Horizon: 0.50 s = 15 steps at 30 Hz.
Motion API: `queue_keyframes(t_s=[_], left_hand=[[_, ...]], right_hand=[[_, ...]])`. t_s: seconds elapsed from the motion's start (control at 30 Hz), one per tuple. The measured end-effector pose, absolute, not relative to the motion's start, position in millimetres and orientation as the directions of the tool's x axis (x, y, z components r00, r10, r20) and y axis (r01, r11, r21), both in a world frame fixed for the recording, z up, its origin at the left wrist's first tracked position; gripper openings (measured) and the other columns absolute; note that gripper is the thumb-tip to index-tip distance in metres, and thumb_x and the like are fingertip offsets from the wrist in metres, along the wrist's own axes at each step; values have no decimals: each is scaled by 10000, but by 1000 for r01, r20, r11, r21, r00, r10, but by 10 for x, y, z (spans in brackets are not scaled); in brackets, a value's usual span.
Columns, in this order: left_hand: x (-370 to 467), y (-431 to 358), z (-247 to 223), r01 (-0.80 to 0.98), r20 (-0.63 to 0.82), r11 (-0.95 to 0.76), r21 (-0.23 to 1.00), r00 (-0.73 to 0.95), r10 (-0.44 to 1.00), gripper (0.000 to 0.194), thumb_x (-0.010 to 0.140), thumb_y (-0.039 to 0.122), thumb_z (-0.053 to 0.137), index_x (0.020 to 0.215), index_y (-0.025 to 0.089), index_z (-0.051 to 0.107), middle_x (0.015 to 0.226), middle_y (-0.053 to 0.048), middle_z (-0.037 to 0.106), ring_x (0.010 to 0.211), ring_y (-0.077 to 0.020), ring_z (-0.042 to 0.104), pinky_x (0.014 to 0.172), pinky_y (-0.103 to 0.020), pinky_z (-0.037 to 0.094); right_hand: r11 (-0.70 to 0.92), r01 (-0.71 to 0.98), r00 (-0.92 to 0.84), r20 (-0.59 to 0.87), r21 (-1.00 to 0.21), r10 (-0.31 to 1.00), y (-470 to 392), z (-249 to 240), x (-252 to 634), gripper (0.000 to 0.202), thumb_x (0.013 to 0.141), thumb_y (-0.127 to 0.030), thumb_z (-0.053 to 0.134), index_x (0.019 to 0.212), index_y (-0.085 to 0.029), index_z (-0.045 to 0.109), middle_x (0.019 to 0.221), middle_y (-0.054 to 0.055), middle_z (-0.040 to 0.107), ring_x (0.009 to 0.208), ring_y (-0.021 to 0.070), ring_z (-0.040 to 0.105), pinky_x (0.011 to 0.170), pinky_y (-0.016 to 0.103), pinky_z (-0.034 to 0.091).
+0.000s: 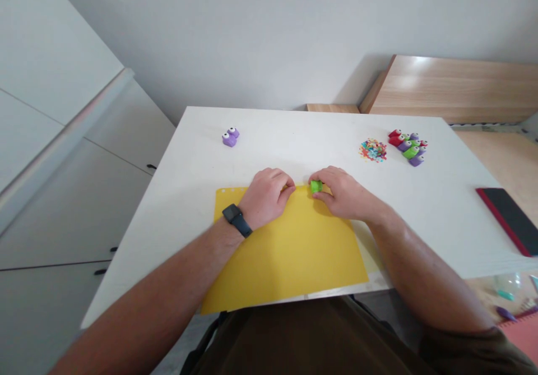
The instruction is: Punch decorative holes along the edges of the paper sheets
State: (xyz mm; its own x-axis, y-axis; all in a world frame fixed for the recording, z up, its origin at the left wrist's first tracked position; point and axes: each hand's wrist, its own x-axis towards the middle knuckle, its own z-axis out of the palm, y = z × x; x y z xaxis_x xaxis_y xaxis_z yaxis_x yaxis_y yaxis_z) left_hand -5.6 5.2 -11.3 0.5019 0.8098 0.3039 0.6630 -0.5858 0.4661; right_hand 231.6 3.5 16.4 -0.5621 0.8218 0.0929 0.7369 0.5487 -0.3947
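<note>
A sheet of yellow paper (294, 251) lies at the front of the table, its near left corner reaching past the edge. Small punched shapes show along its top left border. My left hand (269, 195), with a dark watch (237, 220) on the wrist, pinches the paper's top edge between thumb and fingers. Just to the right, my right hand (340, 191) grips a small green paper punch (316, 186) at the same edge. Whether the paper sits inside the punch's slot I cannot tell.
Two purple punches (230, 137) with googly eyes stand at the back left. Colourful paper cut-outs (373, 150) lie heaped at the back right, beside several red, green and purple punches (408, 147). A black-and-red notebook (510, 221) rests at the right edge of the white table (176, 207).
</note>
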Motion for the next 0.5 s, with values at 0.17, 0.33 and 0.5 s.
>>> queue_keyframes(t_s=[0.17, 0.33, 0.5], left_hand=[[-58, 57, -118, 668, 299, -584, 462, 502, 811, 131, 972, 247, 566, 907, 175, 653, 948, -57, 679, 940, -233, 597, 881, -407, 460], [-54, 60, -121, 663, 300, -592, 457, 512, 805, 137, 976, 245, 554, 915, 175, 654, 949, -64, 679, 945, -235, 600, 884, -406, 459], [-60, 58, -125, 660, 311, -595, 459, 508, 803, 134, 972, 243, 556, 904, 178, 651, 938, -66, 677, 940, -236, 601, 879, -405, 460]], right_hand=[[552, 742, -565, 89, -381, 820, 35, 161, 2302, 237, 883, -217, 636, 1108, -143, 648, 1061, 116, 703, 1049, 273, 616, 966, 399, 457], [565, 746, -576, 82, -352, 813, 26, 161, 2294, 242, 889, -212, 620, 1116, -134, 645, 1063, 132, 696, 1059, 281, 611, 965, 408, 455], [562, 755, -568, 91, -338, 818, 37, 118, 2288, 253, 869, -210, 632, 1113, -142, 637, 1057, 129, 690, 1054, 280, 605, 960, 407, 451]])
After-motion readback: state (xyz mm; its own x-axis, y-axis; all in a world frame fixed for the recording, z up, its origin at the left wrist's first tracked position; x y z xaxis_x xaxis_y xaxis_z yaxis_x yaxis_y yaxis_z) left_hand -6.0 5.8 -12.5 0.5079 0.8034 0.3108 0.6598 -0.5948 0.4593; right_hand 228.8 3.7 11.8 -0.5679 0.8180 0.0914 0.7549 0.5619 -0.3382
